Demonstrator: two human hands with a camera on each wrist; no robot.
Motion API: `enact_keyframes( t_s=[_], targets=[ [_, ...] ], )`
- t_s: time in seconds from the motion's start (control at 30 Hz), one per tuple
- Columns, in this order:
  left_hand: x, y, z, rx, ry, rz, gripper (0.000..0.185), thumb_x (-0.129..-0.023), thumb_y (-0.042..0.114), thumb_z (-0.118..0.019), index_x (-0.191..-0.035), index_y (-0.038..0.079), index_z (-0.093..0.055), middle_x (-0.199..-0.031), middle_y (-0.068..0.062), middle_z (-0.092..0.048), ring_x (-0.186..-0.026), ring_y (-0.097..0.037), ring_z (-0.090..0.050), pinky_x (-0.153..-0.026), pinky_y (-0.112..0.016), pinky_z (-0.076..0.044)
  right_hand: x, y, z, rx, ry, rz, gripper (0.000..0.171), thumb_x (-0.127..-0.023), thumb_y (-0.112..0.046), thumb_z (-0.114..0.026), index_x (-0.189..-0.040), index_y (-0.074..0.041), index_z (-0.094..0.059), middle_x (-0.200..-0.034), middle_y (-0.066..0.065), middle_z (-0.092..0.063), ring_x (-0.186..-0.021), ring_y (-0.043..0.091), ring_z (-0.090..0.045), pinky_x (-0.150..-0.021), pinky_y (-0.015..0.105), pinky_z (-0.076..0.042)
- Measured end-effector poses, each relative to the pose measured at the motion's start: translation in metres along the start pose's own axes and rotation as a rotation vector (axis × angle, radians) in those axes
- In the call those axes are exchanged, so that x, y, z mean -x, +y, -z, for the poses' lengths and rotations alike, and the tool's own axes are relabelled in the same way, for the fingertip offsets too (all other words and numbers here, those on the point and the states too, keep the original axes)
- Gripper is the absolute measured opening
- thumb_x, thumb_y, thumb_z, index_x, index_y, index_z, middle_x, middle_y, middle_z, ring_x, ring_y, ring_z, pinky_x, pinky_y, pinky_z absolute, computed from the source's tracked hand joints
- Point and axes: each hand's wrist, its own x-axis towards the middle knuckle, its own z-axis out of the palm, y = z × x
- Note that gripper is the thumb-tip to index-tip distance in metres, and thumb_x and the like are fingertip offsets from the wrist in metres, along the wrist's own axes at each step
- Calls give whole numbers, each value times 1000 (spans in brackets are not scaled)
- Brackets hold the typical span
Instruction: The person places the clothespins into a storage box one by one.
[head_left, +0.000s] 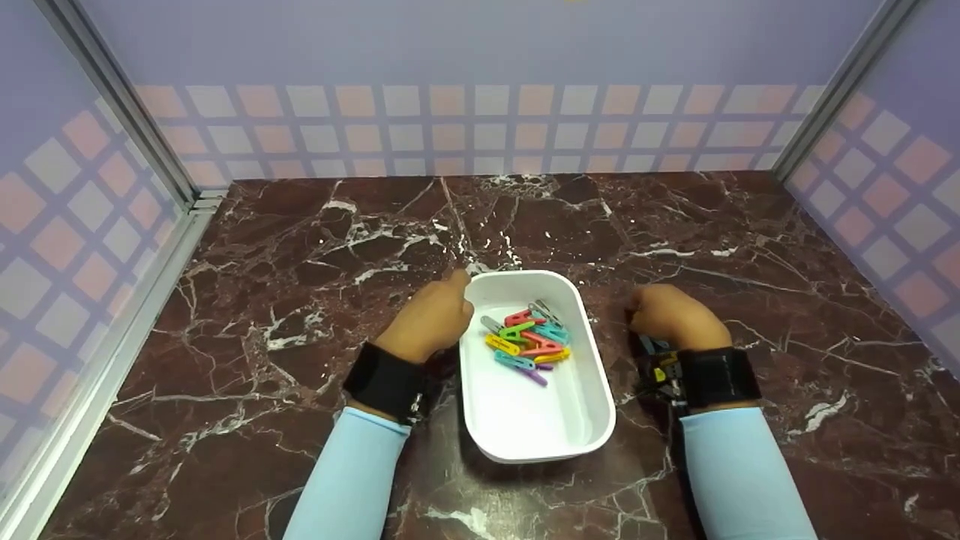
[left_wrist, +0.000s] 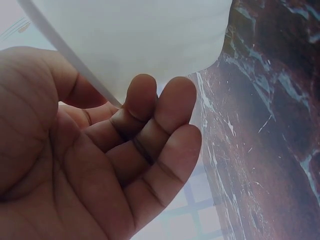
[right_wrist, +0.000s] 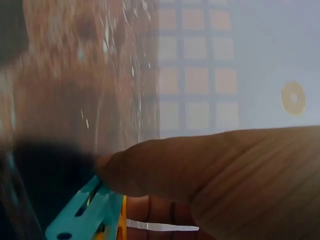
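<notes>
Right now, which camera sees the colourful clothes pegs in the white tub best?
The head view: it looks straight down into the white tub, so the whole pile of clothes pegs shows. The left wrist view shows only the tub's outer wall, no pegs. The right wrist view shows one teal peg pinched in the right hand.

Marble tabletop [head_left: 300, 247] (white-veined), checked lavender walls [head_left: 480, 120].

Even, soft light overhead; head view sharp, both wrist views blurred close-up.

A dark red marble table [head_left: 315, 225] is carrying a white tray [head_left: 525, 435], lying between the left hand [head_left: 431, 319] and right hand [head_left: 675, 315].
</notes>
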Motion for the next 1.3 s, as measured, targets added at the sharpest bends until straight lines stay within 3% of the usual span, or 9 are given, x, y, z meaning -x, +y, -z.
enact_keyframes(
  t_s=[0.3, 0.47, 0.67, 0.83, 1.1, 1.3],
  targets=[
    [1, 1, -1, -11, 7, 10, 25, -94, 7, -46, -117, -3, -50, -100, -25, -64, -95, -41, -64, -87, -50, -50, -10, -30, -17, 112, 85, 106, 5, -82, -4, -63, -86, -5, -66, -77, 8, -64, -69, 27, -58, -65, 43, -49],
    [0, 0, -1, 2, -6, 28, 28, -95, 8, -46, -120, -3, -51, -102, -25, -64, -96, -40, -64, -88, -50, -50, -10, -36, -18, 105, 123, 160, 9, -80, -2, -62, -88, -5, -65, -77, 8, -64, -71, 27, -58, -69, 46, -50],
    [0, 0, 0, 12, -9, 30, 28, -96, 8, -46, -121, -3, -50, -101, -25, -65, -96, -40, -64, -88, -50, -50, -8, -29, -11, 50, 164, 208, 20, -84, -7, -66, -102, 3, -65, -87, 13, -70, -78, 30, -63, -77, 49, -51],
    [0, 0, -1, -1, -6, 26, 29, -95, 8, -45, -121, -4, -50, -102, -24, -65, -97, -40, -64, -89, -50, -49, -3, -20, -4, 15, 156, 172, 20, -88, -10, -67, -104, 3, -65, -93, 16, -71, -87, 34, -65, -82, 51, -51],
    [0, 1, -1, -6, -2, 29, 27, -95, 7, -47, -120, -3, -50, -102, -25, -65, -97, -40, -64, -89, -50, -50, -6, -10, -5, 3, 37, 26, 14, -94, -16, -62, -101, -4, -66, -85, 8, -66, -75, 25, -59, -73, 44, -49],
    [0, 1, -1, -8, 2, 23, 27, -95, 7, -47, -119, -3, -50, -100, -25, -65, -96, -41, -64, -88, -50, -50, -8, -5, -7, 40, 81, 27, 12, -93, -6, -56, -85, -6, -65, -81, 8, -63, -73, 26, -57, -69, 41, -48]
  ],
)
